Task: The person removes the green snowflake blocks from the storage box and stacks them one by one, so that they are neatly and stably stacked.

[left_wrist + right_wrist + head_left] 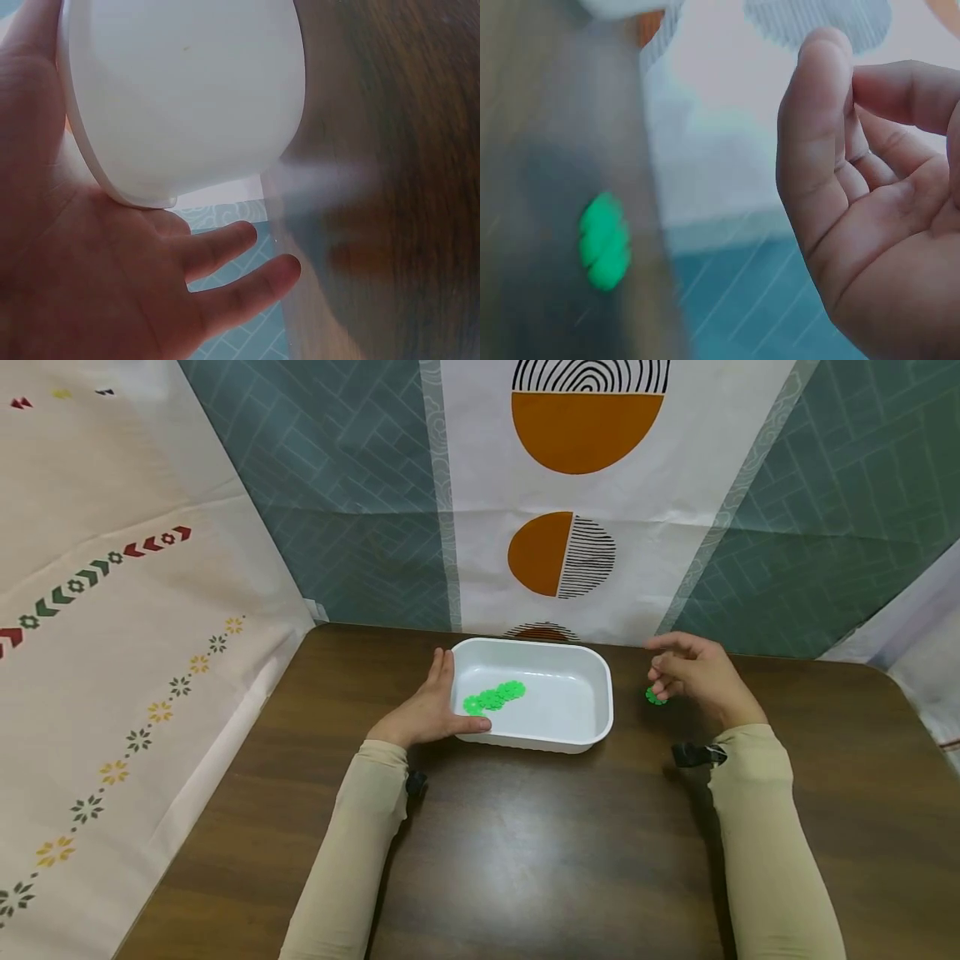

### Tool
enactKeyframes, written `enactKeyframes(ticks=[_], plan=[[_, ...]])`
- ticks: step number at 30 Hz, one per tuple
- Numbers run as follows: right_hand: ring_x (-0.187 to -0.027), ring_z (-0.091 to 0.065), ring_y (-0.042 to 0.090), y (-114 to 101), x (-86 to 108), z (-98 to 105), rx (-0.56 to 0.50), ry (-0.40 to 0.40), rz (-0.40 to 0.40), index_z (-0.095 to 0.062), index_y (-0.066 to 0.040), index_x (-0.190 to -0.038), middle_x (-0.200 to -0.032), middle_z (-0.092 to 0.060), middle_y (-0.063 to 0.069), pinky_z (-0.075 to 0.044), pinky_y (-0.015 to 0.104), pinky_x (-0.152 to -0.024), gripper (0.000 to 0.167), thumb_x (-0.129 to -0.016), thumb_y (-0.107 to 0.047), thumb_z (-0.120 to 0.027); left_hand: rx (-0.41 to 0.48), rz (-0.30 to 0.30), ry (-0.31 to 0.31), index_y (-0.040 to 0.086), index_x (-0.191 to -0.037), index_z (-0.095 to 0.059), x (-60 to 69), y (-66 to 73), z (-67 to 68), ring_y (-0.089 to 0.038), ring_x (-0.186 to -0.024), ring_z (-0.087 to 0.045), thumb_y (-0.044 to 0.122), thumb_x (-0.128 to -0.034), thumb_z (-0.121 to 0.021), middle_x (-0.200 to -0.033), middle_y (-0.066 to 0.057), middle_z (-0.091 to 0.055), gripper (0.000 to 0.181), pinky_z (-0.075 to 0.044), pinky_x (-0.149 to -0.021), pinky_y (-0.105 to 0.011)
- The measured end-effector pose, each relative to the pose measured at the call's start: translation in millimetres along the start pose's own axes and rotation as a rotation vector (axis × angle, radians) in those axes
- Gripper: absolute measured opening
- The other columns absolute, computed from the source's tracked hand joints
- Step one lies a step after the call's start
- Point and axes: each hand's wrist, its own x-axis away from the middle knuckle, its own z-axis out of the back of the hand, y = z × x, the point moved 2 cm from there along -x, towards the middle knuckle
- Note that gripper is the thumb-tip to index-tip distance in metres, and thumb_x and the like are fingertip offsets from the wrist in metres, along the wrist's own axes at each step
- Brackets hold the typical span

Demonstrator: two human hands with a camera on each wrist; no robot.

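Beige sleeves [345, 860] overlie the worktop [517, 827]; left hand [425, 703] grips white tray [564, 706] containing green discs [492, 699]; right hand [699, 678], fingers curled, overhangs loose disc [606, 244].

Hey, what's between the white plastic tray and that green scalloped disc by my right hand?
Just bare wood-grain tabletop: the head view shows nothing lying between the white plastic tray and the green scalloped disc.

The white tray [555, 702] opens upward; its walls [525, 742] block sideways entry.
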Motion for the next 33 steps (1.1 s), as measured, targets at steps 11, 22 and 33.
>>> enactKeyframes(ticks=[11, 22, 33], plan=[[-0.068, -0.065, 0.031, -60, -28.1, -58, 0.180, -0.081, 0.081, -0.063, -0.001, -0.126, -0.089, -0.063, 0.024, -0.059, 0.042, -0.065, 0.025, -0.102, -0.008, -0.057, -0.005, 0.005, -0.005, 0.006, -0.158, 0.017, 0.3, 0.8, -0.3, -0.032, -0.153, -0.003, 0.059, -0.0793, -0.080, -0.164, -0.008, 0.026, 0.136, -0.019, -0.119, -0.046], [-0.065, -0.064, 0.027, -44, -71.3, -103, 0.300, -0.206, 0.028, -0.063, 0.004, -0.120, -0.084, -0.063, 0.021, -0.058, 0.038, -0.063, 0.021, -0.103, -0.006, -0.052, -0.014, -0.002, 0.011, 0.004, -0.159, 0.015, -0.6, 1.6, -0.5, -0.033, -0.152, -0.004, 0.059, -0.0782, -0.081, -0.165, -0.011, 0.024, 0.137, -0.019, -0.119, -0.044], [-0.069, -0.063, 0.029, -36, -92.3, -133, 0.421, -0.299, 0.025, -0.064, 0.004, -0.117, -0.081, -0.061, 0.017, -0.057, 0.037, -0.065, 0.024, -0.103, -0.015, -0.060, -0.008, 0.014, 0.009, 0.006, -0.158, 0.017, 0.4, 3.4, -0.7, -0.035, -0.152, -0.006, 0.059, -0.0788, -0.081, -0.164, -0.011, 0.025, 0.137, -0.021, -0.118, -0.045]])
